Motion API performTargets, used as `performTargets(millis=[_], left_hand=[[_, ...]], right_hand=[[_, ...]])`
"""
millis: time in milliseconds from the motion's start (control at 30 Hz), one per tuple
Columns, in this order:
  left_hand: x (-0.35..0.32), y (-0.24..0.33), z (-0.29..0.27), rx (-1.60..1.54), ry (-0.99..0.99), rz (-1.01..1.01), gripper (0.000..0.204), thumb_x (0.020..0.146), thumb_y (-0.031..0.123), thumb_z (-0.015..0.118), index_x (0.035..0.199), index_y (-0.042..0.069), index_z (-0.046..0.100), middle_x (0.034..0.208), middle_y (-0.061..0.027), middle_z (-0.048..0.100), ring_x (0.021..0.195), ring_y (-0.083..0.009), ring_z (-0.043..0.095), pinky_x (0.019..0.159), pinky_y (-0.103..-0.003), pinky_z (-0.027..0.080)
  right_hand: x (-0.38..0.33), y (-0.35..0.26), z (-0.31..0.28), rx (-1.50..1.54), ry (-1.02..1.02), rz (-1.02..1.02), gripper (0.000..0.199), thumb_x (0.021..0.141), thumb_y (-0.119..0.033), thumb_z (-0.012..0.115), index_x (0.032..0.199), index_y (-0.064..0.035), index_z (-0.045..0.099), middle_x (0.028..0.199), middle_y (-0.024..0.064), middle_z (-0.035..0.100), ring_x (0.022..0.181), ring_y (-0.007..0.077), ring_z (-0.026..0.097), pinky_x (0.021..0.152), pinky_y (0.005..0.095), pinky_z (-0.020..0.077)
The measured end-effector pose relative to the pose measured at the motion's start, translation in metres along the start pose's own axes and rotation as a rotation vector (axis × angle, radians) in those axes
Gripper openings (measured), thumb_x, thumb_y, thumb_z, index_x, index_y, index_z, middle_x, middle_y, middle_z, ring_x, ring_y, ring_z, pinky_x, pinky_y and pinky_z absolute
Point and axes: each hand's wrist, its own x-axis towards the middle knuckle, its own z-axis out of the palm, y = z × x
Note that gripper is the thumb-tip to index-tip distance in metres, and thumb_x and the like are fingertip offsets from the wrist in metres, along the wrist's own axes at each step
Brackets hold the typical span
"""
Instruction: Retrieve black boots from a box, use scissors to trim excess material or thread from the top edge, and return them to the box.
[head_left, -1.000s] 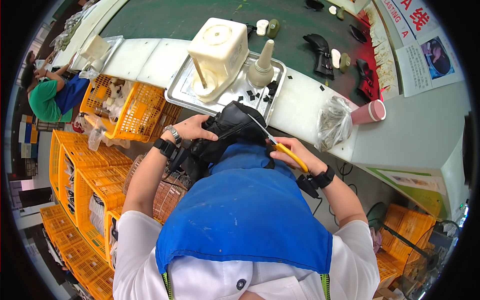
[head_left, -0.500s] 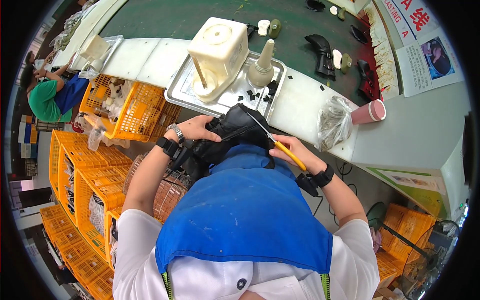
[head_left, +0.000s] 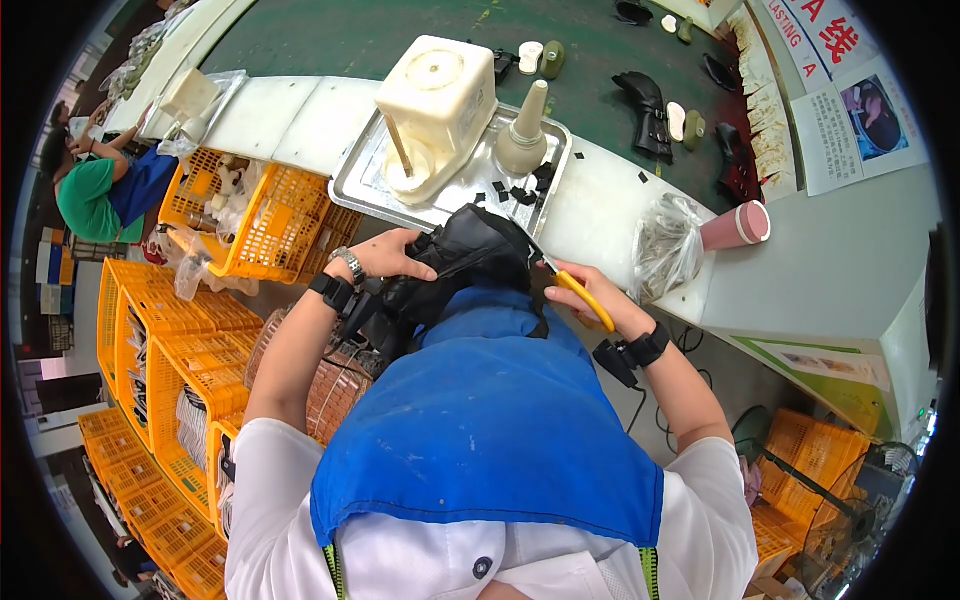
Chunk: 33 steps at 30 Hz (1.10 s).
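A black boot upper (head_left: 475,243) lies across my lap at the front edge of the bench. My left hand (head_left: 388,256) is closed on its left side, thumb over the top and the other fingers hidden. In my right hand (head_left: 598,296) is a yellow-handled tool (head_left: 583,298) with a slim metal blade, possibly scissors. Its blade points up and left at the upper's right edge. Just beyond the upper, several small black pieces (head_left: 520,195) are scattered on a metal tray (head_left: 354,172).
On the tray stand a cream container (head_left: 440,90) and a cone-topped bottle (head_left: 524,135). A plastic bag (head_left: 668,245) and a pink cup (head_left: 737,226) sit right on the bench. Orange crates (head_left: 260,220) crowd the left. Boots and insoles lie on the green surface (head_left: 320,45) beyond.
The tool's handle has turned steeper, and its blade has shifted slightly right and down along the upper's edge. Both hands have moved only a little; the upper has tilted slightly.
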Motion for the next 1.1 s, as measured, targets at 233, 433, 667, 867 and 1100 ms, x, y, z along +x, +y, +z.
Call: performTargets(millis=[233, 433, 667, 867, 1100], left_hand=[[-0.061, -0.011, -0.011, -0.293, 0.251, 0.039, 0.061, 0.069, 0.02, 0.076, 0.118, -0.005, 0.049, 0.107, -0.0108, 0.061, 0.096, -0.0157, 0.057, 0.086, -0.029, 0.045], [-0.162, -0.088, -0.025, -0.982, 0.869, 0.353, 0.048, 0.081, 0.019, 0.064, 0.12, -0.002, 0.047, 0.112, -0.0113, 0.057, 0.098, -0.0228, 0.058, 0.088, -0.036, 0.047], [-0.224, -0.135, 0.011, -1.477, 1.133, 0.709, 0.049, 0.09, 0.041, 0.049, 0.124, 0.006, 0.049, 0.124, -0.0089, 0.053, 0.11, -0.0237, 0.053, 0.095, -0.039, 0.042], [-0.212, -0.104, 0.04, -1.758, 1.139, 0.611, 0.068, 0.085, 0.058, 0.046, 0.131, 0.008, 0.043, 0.133, -0.0096, 0.045, 0.121, -0.0283, 0.043, 0.104, -0.042, 0.031], [-0.154, -0.042, 0.066, -1.898, 0.664, 0.546, 0.063, 0.083, 0.057, 0.051, 0.127, 0.012, 0.048, 0.127, -0.0029, 0.051, 0.115, -0.024, 0.047, 0.1, -0.042, 0.034]], right_hand=[[0.03, 0.061, -0.038, -0.229, 0.515, -0.132, 0.057, 0.076, -0.026, 0.072, 0.122, -0.0023, 0.05, 0.091, 0.0061, 0.059, 0.079, 0.0143, 0.055, 0.069, 0.0267, 0.0451], [0.062, 0.083, -0.091, -0.438, 0.752, -0.151, 0.069, 0.067, -0.026, 0.076, 0.121, 0.0028, 0.044, 0.103, 0.0183, 0.059, 0.094, 0.0269, 0.058, 0.082, 0.0327, 0.0447], [0.091, 0.032, -0.09, -0.898, 0.832, 0.239, 0.061, 0.072, -0.034, 0.067, 0.112, 0.0071, 0.047, 0.1, 0.0214, 0.062, 0.092, 0.033, 0.061, 0.08, 0.0411, 0.0484], [0.081, 0.025, -0.075, -1.163, 0.717, 0.28, 0.057, 0.078, -0.044, 0.06, 0.113, -0.0012, 0.05, 0.093, 0.0184, 0.064, 0.089, 0.0313, 0.062, 0.077, 0.041, 0.0488], [0.018, 0.054, 0.04, -0.979, 0.263, -0.076, 0.043, 0.076, -0.032, 0.06, 0.113, -0.0084, 0.058, 0.107, 0.0146, 0.061, 0.099, 0.0321, 0.058, 0.084, 0.0402, 0.0469]])
